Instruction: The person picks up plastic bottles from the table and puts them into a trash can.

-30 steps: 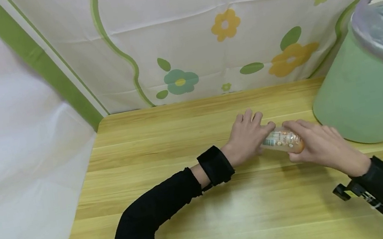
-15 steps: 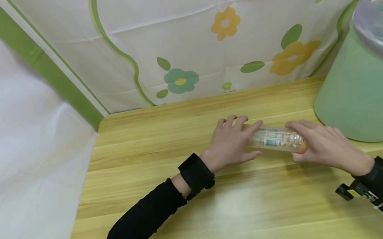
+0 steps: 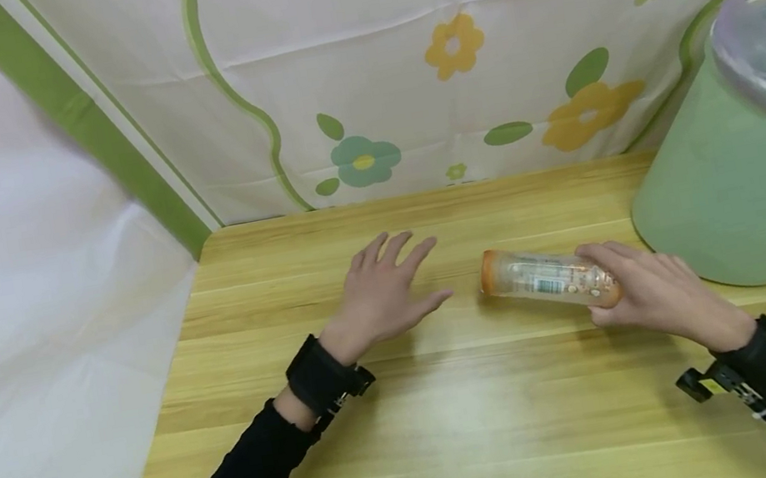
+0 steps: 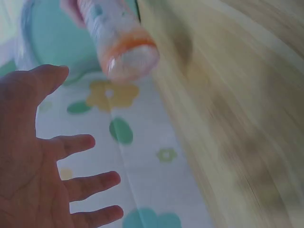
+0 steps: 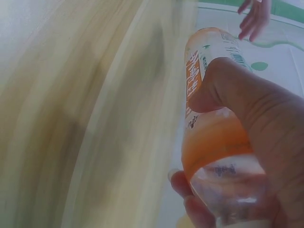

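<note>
A clear plastic drink bottle (image 3: 549, 276) with an orange and white printed label is held on its side over the table. My right hand (image 3: 654, 291) grips it at the neck end, and its base faces left. In the right wrist view the thumb crosses the label of the bottle (image 5: 216, 140), while fingertips show underneath. My left hand (image 3: 380, 294) is apart from the bottle, to its left, with fingers spread. In the left wrist view the orange-edged base of the bottle (image 4: 128, 59) lies beyond the spread fingers of the left hand (image 4: 28, 152).
A pale green bin (image 3: 739, 188) with a plastic liner stands at the right rear of the wooden table (image 3: 460, 429). Behind the table hangs a white curtain (image 3: 354, 66) with printed flowers. White fabric (image 3: 48, 371) covers the left side.
My left hand has come off the bottle's base end and moved left, uncovering it. The right hand still holds the bottle in nearly the same place.
</note>
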